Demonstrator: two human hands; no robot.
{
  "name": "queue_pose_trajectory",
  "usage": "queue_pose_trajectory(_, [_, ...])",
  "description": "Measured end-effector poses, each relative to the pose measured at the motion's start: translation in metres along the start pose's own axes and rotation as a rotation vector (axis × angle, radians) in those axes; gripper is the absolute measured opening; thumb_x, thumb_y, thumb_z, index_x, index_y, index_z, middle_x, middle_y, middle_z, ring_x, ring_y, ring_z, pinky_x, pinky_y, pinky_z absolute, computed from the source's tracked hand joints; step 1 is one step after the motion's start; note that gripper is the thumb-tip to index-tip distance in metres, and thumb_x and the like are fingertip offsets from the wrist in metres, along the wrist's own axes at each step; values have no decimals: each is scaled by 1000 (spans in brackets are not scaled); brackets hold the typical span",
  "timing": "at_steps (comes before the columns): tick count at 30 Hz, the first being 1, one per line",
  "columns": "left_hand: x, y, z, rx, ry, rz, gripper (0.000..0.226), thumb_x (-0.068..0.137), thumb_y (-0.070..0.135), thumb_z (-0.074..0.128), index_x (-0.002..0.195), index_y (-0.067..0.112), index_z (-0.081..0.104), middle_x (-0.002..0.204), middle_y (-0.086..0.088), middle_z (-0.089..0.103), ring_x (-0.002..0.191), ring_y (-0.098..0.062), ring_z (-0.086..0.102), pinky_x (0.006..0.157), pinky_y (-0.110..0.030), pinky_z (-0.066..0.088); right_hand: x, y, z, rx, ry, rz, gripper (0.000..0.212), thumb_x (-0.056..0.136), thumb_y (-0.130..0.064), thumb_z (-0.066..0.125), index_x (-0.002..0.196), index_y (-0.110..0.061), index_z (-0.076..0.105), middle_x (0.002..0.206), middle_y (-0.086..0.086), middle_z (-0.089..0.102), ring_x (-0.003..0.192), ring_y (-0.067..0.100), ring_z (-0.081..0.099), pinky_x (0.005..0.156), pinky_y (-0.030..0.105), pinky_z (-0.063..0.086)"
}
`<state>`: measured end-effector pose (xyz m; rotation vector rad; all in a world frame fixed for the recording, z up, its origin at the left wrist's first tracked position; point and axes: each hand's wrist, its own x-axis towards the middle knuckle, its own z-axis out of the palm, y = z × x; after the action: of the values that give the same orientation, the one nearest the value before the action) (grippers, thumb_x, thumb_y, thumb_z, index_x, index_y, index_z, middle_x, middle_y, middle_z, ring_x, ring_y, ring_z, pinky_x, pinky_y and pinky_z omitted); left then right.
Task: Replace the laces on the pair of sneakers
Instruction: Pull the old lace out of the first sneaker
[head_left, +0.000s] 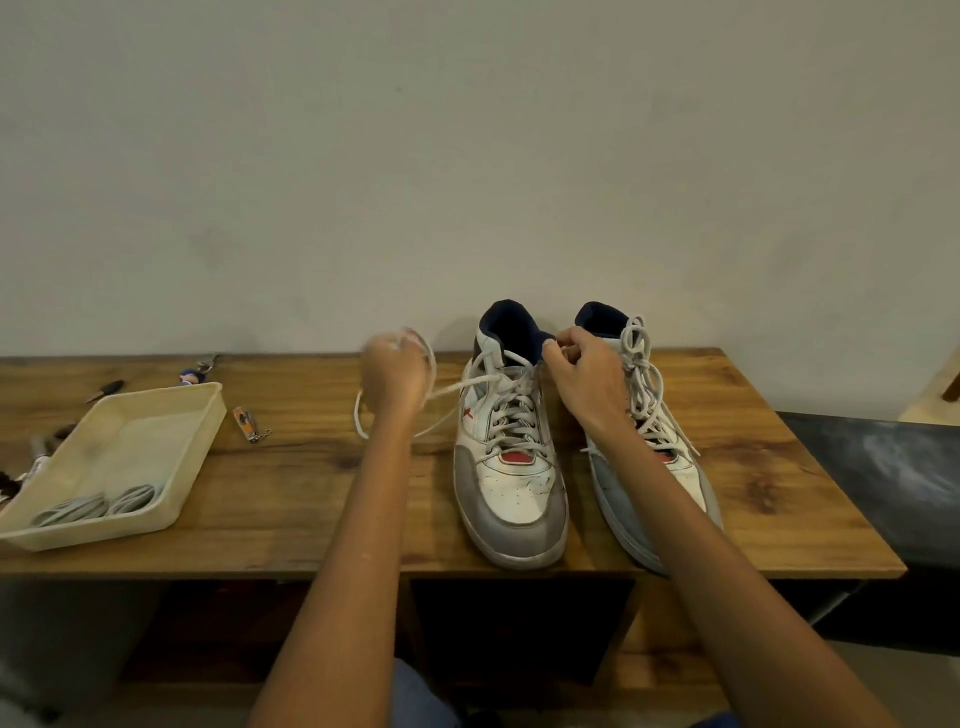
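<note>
Two white and grey high-top sneakers stand side by side on the wooden table, toes toward me. The left sneaker (511, 467) has a white lace (447, 391) running out leftward from its top eyelets. My left hand (395, 374), blurred, holds that lace pulled out, a loop hanging down to the table. My right hand (584, 379) pinches the collar of the left sneaker near its top eyelet. The right sneaker (649, 447) is fully laced, its bow standing at the top, partly hidden by my right forearm.
A cream plastic tray (171, 431) at the left holds coiled grey laces (96, 506). Behind and beside it lie a nail clipper (247, 423), a keychain (195, 371) and small tools. The wall rises right behind the table. A dark bench (883, 467) adjoins on the right.
</note>
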<state>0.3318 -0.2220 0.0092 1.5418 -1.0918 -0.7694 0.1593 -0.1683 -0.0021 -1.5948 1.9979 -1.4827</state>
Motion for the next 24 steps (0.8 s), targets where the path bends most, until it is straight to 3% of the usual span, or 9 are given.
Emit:
queue_pose_trajectory(2, [-3,-17,9,454,-287,-92,32,88,32,57,101,2,57,95,-10,63,90,-28,60,75,-34,48,-2,-2,2,-37,24,-9,18,93,-27,52,91,-11,60,68,-7,55,62,9,50,57,23,37])
queue_pose_trajectory(4, [-12,-18,18,634,-282,-42,46,87,39,59,116,4,53,118,-12,57,112,-31,52,88,-40,46,-3,-7,6,-120,76,-32,23,92,-28,52,105,-10,58,82,1,59,74,15,54,62,25,38])
queue_pose_trajectory(6, [-25,-1,24,465,-137,217,42,93,38,52,121,6,50,120,-9,55,112,-24,51,87,-35,45,-4,-15,8,-232,145,-128,26,92,-20,51,116,-10,54,93,4,56,80,16,52,62,25,36])
queue_pose_trajectory(9, [-39,17,28,166,-116,452,31,92,36,55,105,9,61,96,-3,66,82,-14,62,73,-30,53,-8,-32,14,-318,126,-305,25,93,-9,47,116,-9,55,101,7,59,87,19,54,62,27,40])
queue_pose_trajectory(13, [-42,9,30,173,-145,477,20,87,26,65,94,7,67,87,-5,69,75,-16,64,69,-29,54,-14,-43,30,-515,-120,-275,25,97,-10,40,121,-11,48,107,8,59,99,23,51,63,31,33])
queue_pose_trajectory(16, [-40,11,27,75,-127,378,12,85,17,65,87,6,68,79,-2,68,66,-9,59,60,-15,48,-11,-48,32,-578,-180,-235,25,98,-11,42,122,-10,47,109,9,59,104,25,49,65,31,31])
queue_pose_trajectory(19, [-40,11,22,19,-125,306,7,83,14,64,82,7,67,73,0,65,63,-10,60,58,-20,49,-5,-49,29,-431,-176,-218,26,94,-9,49,118,-9,59,106,9,65,103,26,55,69,33,40])
queue_pose_trajectory(21, [-40,10,18,38,-107,298,7,81,11,64,76,8,65,69,-2,65,63,-15,61,60,-26,51,-5,-43,25,-180,-51,-143,23,88,-6,57,107,-12,67,96,7,69,89,20,61,72,32,48])
queue_pose_trajectory(24, [-37,10,18,18,-108,237,19,80,7,63,63,14,58,63,-5,63,63,-23,67,62,-35,55,-5,-37,9,409,159,260,24,84,-2,63,103,-15,63,89,5,67,69,9,60,62,22,50])
